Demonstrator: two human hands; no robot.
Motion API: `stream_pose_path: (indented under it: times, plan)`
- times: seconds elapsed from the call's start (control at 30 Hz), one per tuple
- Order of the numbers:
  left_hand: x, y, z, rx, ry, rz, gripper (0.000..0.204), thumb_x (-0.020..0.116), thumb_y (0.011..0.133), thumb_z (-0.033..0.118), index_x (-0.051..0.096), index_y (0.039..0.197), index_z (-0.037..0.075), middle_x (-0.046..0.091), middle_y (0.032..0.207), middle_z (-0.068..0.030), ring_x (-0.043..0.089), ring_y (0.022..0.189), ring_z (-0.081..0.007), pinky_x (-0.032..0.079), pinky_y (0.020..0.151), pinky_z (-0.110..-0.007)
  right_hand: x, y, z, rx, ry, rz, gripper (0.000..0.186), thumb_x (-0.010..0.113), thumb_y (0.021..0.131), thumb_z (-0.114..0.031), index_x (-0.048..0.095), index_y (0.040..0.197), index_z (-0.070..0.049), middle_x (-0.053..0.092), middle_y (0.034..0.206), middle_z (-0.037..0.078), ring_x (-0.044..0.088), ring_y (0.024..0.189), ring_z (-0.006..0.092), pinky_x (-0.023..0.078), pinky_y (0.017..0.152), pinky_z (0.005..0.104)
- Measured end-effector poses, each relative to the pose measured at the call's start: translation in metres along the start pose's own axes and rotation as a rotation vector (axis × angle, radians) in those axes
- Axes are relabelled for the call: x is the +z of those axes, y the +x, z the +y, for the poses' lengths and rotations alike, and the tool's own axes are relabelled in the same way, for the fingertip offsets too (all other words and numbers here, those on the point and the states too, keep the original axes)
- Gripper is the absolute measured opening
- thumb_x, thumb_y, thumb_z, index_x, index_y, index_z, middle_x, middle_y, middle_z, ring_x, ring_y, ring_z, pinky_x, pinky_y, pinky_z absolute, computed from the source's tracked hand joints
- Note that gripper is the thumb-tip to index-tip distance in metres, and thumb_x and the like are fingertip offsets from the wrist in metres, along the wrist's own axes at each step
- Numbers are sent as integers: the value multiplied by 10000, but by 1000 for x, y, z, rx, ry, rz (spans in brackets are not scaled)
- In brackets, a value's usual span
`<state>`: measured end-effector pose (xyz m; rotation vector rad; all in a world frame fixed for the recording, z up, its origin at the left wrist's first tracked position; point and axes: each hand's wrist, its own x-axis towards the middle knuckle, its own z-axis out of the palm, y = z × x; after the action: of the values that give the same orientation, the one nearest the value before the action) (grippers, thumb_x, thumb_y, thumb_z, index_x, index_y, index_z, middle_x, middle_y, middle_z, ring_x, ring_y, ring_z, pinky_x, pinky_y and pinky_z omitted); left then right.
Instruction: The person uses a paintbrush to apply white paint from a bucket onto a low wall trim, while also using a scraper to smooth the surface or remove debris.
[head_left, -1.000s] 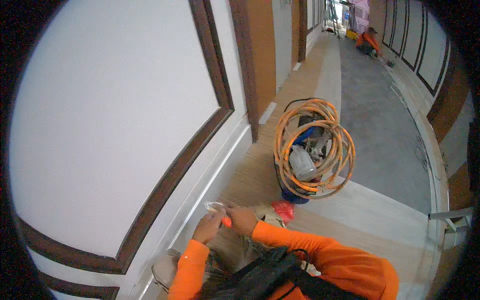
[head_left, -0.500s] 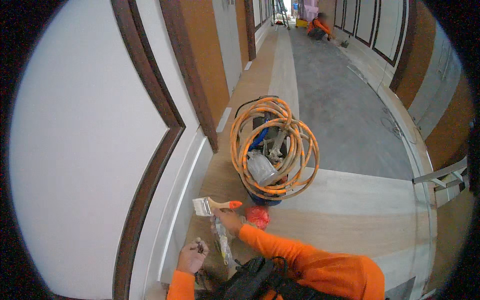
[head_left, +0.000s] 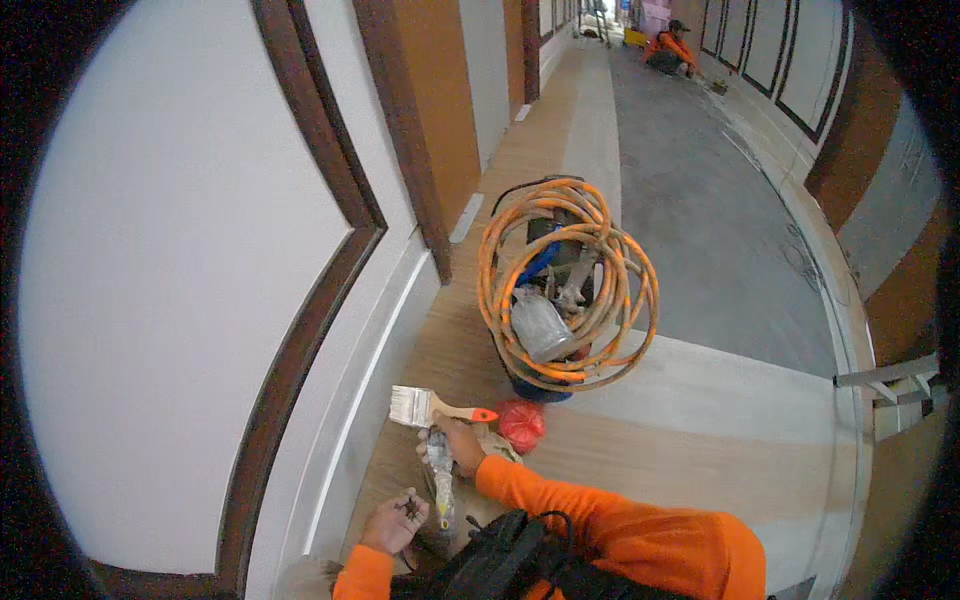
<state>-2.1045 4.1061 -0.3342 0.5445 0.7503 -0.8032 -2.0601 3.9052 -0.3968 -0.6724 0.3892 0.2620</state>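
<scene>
My right hand (head_left: 460, 446) is closed near a flat paintbrush (head_left: 452, 408) with pale bristles and a wooden handle tipped in orange-red. The bristles point left toward the wall. Below the same hand hangs a smeared, whitish tool (head_left: 441, 480) with a yellowish end, perhaps a scraper; the fingers partly hide its top. Lower left, my left hand (head_left: 396, 520) is curled palm up, with small dark bits at its fingertips that I cannot make out. A ball of red plastic string (head_left: 522, 427) lies just right of my right hand.
Ahead stands a dark blue bucket (head_left: 545, 388) loaded with a coiled orange hose (head_left: 640, 300) and a clear plastic cup (head_left: 541, 325). A white panelled wall (head_left: 190, 250) runs along the left. A metal ladder (head_left: 885, 375) is at right. Far off, another person (head_left: 672, 48) sits by the right wall.
The view has shifted, so the bucket and far person sit further right. My right hand still has the brush, now lying flatter. My left hand has come slightly nearer the whitish tool.
</scene>
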Motion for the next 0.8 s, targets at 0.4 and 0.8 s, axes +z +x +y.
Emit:
stream_pose_path:
  times: [0.4, 0.8]
  plan:
    - [-6, 12, -23, 236, 615, 10, 62, 549, 838, 141, 541, 848, 80, 466, 752, 6, 485, 724, -140, 432, 689, -288, 32, -12, -23, 115, -83, -255, 453, 449, 853, -465, 536, 936, -29, 577, 714, 82, 572, 573, 183, 490, 503, 291]
    - [111, -12, -87, 926, 1110, 256, 495, 467, 841, 497, 594, 1025, 56, 612, 979, -110, 568, 881, -228, 434, 808, -372, 104, -52, -93, 177, -202, -524, 398, 430, 891, -441, 533, 931, -58, 569, 731, 72, 571, 611, 177, 492, 479, 266]
